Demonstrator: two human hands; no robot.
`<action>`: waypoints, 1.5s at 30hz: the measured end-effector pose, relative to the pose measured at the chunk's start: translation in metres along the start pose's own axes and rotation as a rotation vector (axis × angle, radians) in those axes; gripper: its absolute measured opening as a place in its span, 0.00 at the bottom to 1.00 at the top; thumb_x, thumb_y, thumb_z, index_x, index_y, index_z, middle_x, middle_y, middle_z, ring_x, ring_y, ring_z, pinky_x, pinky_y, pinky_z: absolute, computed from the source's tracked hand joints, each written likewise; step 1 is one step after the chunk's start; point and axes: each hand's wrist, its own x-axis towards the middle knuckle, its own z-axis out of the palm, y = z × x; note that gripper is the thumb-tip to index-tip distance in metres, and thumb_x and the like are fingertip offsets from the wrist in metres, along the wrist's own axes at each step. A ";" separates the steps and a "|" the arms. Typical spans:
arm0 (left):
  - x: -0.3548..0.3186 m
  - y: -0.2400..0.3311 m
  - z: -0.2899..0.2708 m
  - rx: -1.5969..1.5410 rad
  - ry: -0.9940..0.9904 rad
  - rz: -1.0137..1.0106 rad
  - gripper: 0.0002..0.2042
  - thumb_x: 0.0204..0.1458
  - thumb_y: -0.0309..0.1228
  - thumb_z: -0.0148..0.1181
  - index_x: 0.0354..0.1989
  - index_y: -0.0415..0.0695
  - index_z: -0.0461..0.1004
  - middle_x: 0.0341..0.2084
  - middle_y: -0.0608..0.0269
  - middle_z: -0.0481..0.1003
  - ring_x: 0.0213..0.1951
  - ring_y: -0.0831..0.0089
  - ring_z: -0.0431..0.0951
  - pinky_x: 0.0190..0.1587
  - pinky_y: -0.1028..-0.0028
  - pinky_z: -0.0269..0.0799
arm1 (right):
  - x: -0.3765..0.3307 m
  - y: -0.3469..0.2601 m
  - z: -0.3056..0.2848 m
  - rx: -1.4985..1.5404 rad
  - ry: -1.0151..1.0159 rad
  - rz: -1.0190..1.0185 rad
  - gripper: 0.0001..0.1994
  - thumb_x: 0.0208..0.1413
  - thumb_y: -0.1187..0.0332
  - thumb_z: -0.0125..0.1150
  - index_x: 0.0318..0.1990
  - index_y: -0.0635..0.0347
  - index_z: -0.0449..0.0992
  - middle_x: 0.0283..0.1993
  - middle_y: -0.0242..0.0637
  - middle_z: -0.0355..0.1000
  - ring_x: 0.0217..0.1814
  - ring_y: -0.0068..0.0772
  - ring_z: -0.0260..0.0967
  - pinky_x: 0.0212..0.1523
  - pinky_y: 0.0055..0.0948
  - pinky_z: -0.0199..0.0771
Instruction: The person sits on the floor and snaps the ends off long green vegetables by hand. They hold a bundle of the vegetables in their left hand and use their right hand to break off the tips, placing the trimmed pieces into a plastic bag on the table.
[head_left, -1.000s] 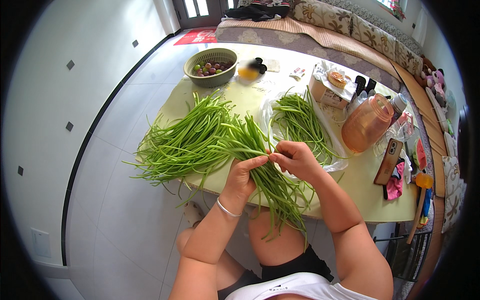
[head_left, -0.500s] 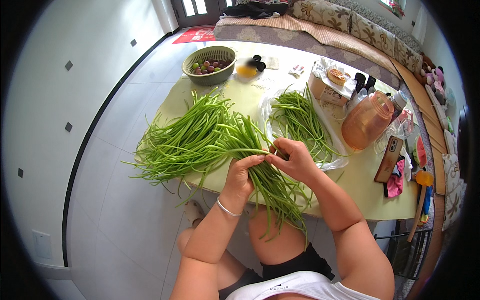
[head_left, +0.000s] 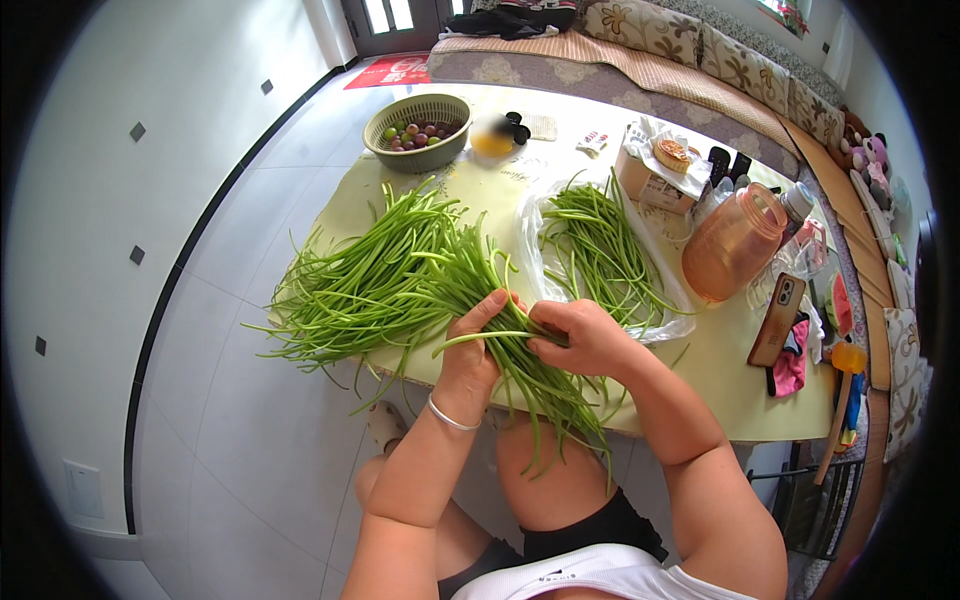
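My left hand (head_left: 474, 348), a silver bangle on its wrist, is closed round a bunch of long thin green stalks (head_left: 540, 390) that hangs over the table's near edge above my thigh. My right hand (head_left: 580, 338) is closed just right of it, its fingertips pinching a single stalk that lies crosswise over the bunch. The bunch's other end fans out toward a big loose heap of the same stalks (head_left: 370, 270) on the left of the table. More stalks (head_left: 600, 245) lie on a white plastic bag (head_left: 672, 328) behind my right hand.
On the pale yellow table (head_left: 490, 205) stand a colander of grapes (head_left: 425, 135), a tissue box (head_left: 655, 185) with a round pastry on top, and an orange-pink jug (head_left: 735, 245). A phone (head_left: 777, 320) lies on the right, by a pink cloth (head_left: 790, 360). A sofa (head_left: 620, 75) runs behind.
My left hand has gone from pinching with its fingertips to wrapping the bunch. My right hand has moved slightly down, and a stalk's end now sticks out leftward across the bunch.
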 end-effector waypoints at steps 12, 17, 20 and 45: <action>-0.001 -0.004 0.000 -0.054 0.037 -0.028 0.07 0.52 0.23 0.60 0.38 0.35 0.74 0.32 0.55 0.77 0.32 0.67 0.78 0.38 0.69 0.78 | 0.000 0.005 0.015 -0.220 0.329 -0.062 0.06 0.54 0.68 0.59 0.30 0.59 0.69 0.22 0.44 0.69 0.22 0.49 0.68 0.22 0.42 0.67; -0.003 -0.006 0.002 -0.030 0.018 -0.019 0.10 0.50 0.20 0.61 0.41 0.36 0.73 0.34 0.56 0.77 0.34 0.66 0.79 0.40 0.69 0.78 | 0.001 0.003 0.015 -0.177 0.304 0.077 0.07 0.56 0.67 0.57 0.30 0.59 0.69 0.21 0.46 0.68 0.22 0.51 0.69 0.23 0.43 0.67; -0.008 -0.006 0.009 0.018 0.004 0.017 0.11 0.50 0.19 0.61 0.42 0.37 0.73 0.35 0.58 0.77 0.36 0.67 0.79 0.42 0.69 0.77 | 0.002 0.005 0.018 -0.189 0.310 0.106 0.06 0.56 0.67 0.58 0.36 0.58 0.71 0.22 0.45 0.70 0.23 0.51 0.70 0.23 0.42 0.68; -0.045 0.046 0.043 -0.227 -0.236 0.055 0.12 0.54 0.24 0.56 0.46 0.38 0.68 0.34 0.61 0.73 0.37 0.69 0.75 0.46 0.66 0.73 | -0.005 0.030 -0.013 0.763 0.227 0.009 0.29 0.67 0.48 0.39 0.39 0.66 0.80 0.24 0.34 0.74 0.23 0.18 0.66 0.27 0.19 0.66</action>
